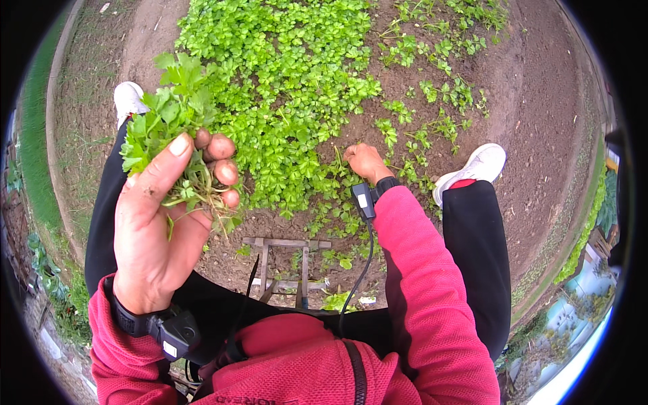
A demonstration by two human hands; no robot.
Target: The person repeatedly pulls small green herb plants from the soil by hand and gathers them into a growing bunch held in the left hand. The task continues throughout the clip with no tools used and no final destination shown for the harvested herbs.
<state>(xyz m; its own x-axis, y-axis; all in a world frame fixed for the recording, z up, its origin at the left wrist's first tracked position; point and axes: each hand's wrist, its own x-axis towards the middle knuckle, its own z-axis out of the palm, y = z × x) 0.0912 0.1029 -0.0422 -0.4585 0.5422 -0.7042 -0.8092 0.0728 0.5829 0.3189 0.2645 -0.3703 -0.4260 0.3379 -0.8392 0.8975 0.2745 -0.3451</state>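
My left hand is raised at the left, palm up. Its thumb and curled fingers hold a bunch of leafy green seedlings, which look like celery or parsley. Thin pale roots trail from the bunch near the little finger. Down at soil level, my right hand has curled fingers at the right edge of the dense green bed. A thin stem stands close by its fingertips. Whether those fingertips grip a stem is hidden.
A low wooden stool or frame is between my legs. White shoes stand on either side of the bed. Sparse seedlings lie or grow on bare soil at right. A black cable runs from my right wrist device.
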